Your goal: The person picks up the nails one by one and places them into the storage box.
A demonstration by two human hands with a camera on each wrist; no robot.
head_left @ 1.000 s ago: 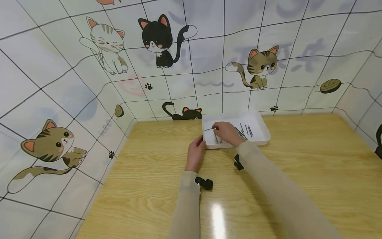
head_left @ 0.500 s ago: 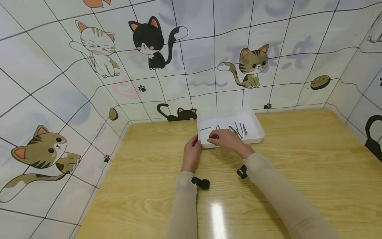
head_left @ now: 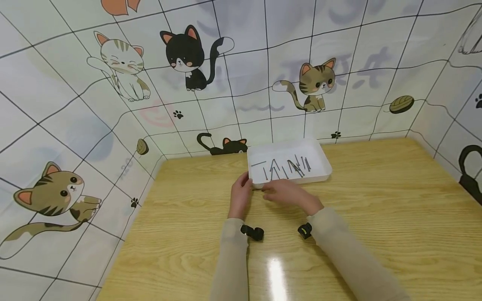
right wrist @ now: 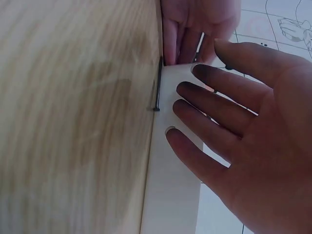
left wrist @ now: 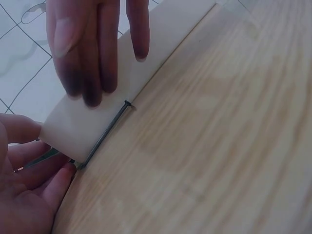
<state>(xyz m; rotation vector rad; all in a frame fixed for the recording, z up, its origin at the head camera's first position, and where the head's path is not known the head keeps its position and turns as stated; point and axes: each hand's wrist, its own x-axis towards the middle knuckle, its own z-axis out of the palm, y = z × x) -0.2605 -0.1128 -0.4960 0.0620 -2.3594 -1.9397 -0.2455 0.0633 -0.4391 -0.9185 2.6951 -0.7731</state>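
A white tray (head_left: 323, 177) stands at the back of the table with several dark nails (head_left: 296, 168) scattered in it. My left hand (head_left: 239, 195) grips the tray's front left corner, fingers bent at the wall; a thin dark strip shows between them in the left wrist view. On the table, along the foot of the front wall, lies one loose nail (left wrist: 106, 132), its pointed end by the left fingertips. My right hand (right wrist: 253, 117) hovers at the front wall beside this nail, fingers spread and nearly straight, holding nothing.
The wood-grain table (head_left: 180, 234) stretches around the tray on both sides and in front. Behind it rises a sheet (head_left: 256, 75) printed with cats and grid lines. A black wrist camera (head_left: 253, 232) sits on the left sleeve, another (head_left: 305, 230) on the right.
My right hand has come out of the tray, over the front rim, and down to the front wall, uncovering the nails inside. The left hand stays at the corner. The head view has shifted slightly.
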